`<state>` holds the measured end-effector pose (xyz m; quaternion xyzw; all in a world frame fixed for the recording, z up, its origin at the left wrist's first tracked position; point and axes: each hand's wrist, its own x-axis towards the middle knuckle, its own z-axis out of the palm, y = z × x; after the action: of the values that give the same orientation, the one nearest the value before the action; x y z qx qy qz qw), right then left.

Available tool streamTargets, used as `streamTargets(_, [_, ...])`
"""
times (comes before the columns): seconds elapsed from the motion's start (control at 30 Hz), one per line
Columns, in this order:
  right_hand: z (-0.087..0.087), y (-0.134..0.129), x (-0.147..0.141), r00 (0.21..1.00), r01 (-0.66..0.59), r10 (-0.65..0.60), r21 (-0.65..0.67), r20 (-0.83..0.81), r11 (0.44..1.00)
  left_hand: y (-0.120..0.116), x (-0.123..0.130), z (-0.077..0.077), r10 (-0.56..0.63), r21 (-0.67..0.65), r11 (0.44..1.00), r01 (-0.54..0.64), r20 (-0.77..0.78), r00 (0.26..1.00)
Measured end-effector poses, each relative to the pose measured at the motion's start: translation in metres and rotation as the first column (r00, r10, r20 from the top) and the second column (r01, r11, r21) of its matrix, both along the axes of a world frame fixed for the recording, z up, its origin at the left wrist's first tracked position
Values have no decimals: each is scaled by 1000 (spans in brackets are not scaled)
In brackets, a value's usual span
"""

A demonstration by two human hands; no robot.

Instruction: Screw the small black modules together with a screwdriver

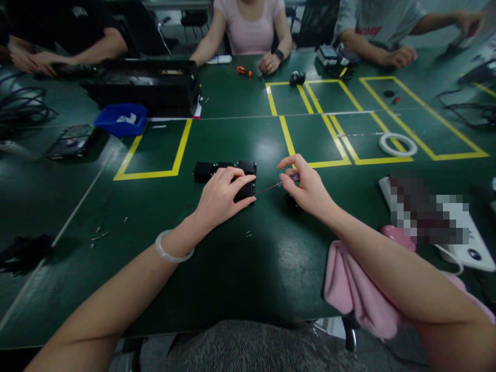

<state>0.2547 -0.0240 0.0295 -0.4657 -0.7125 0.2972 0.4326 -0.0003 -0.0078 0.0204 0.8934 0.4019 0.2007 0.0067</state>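
My left hand [222, 194] is closed around a black blocky part [245, 191], steadying it on the green table. Further black blocks [203, 170] of the same assembly stick out beyond the knuckles. Between the fingers of my right hand [308, 188] is a thin screwdriver [281, 184] with a purplish handle. Its shaft points left, and the tip meets the right side of the black part, near a small screw. A dark object [291, 200] lies partly hidden under my right hand. Small loose screws [248, 234] rest on the table nearer to me.
Yellow tape [289, 135] marks rectangles on the table [240, 289]. A blue bin [122, 119] stands at left, beside a long black housing [143, 85]. At right lie a tape roll [398, 144], a pink cloth [356, 284] and a white power strip [475, 243]. Several people sit opposite.
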Motion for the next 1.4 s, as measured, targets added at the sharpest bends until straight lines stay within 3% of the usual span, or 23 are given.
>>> streamTargets(0.27, [0, 1, 0, 1000, 3, -3, 1, -2, 1000, -1, 8, 17, -100, -176, 982, 71, -161, 982])
streamTargets(0.7, [5, -1, 0, 997, 30, -27, 44, -73, 999, 7, 31, 40, -109, -282, 959, -20, -437, 893])
streamTargets(0.83, [6, 1, 2, 982, 88, -88, -8, -170, 996, 7, 31, 39, -104, -267, 963, -21, -446, 889])
streamTargets(0.97, [3, 6, 4, 952, 162, -172, -61, -252, 985, 2, 22, 44, -112, -278, 961, 8, -361, 926])
streamTargets(1.03, [1, 9, 5, 947, 172, -186, -74, -263, 982, -4, 14, 47, -148, -338, 940, 43, -292, 945])
streamTargets(1.23, [-1, 10, 4, 943, 158, -170, -62, -286, 985, -21, -3, 41, -338, -609, 784, 123, -253, 906])
streamTargets(1.4, [0, 9, 3, 946, 140, -158, -83, -283, 987, -25, -5, 28, -359, -639, 758, 131, -240, 902])
